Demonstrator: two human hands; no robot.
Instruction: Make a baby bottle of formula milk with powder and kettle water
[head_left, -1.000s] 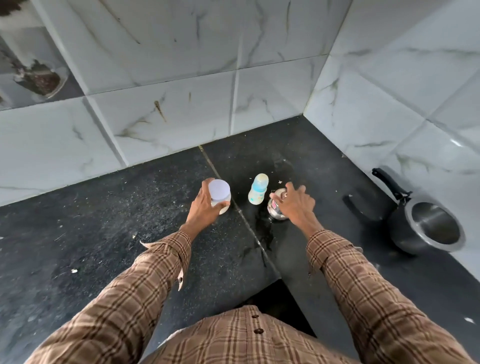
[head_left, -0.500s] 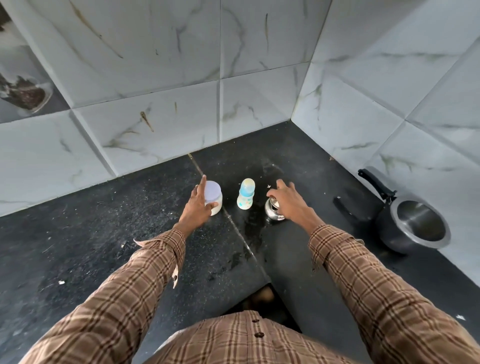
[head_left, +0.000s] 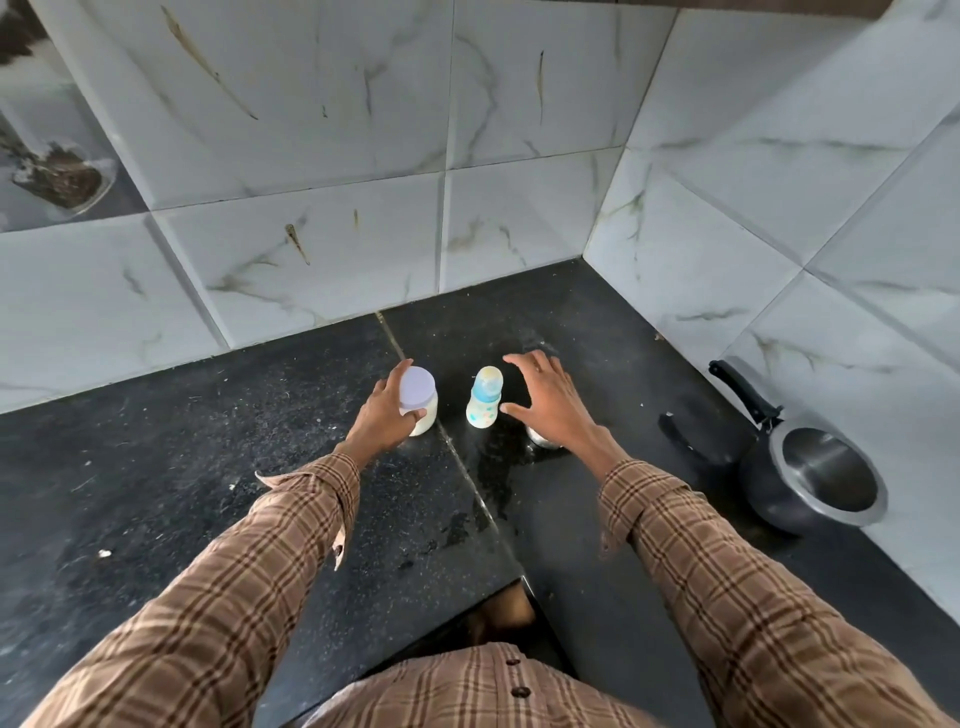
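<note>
A small baby bottle (head_left: 484, 399) with a blue cap stands upright on the black counter (head_left: 208, 441). Just left of it stands a white powder jar (head_left: 422, 399) with a lilac lid. My left hand (head_left: 382, 415) wraps its thumb and fingers around that jar. My right hand (head_left: 545, 400) hovers just right of the bottle with its fingers spread, holding nothing. A small steel cup (head_left: 543, 441) is mostly hidden under that hand.
A black pot (head_left: 815, 478) with a steel inside and a long black handle sits at the right by the tiled wall. Marble-look tiles close the counter at the back and right. Wet patches lie along the counter seam (head_left: 483, 499).
My right hand has come off the steel cup and spread open beside the bottle. My left hand stays on the powder jar.
</note>
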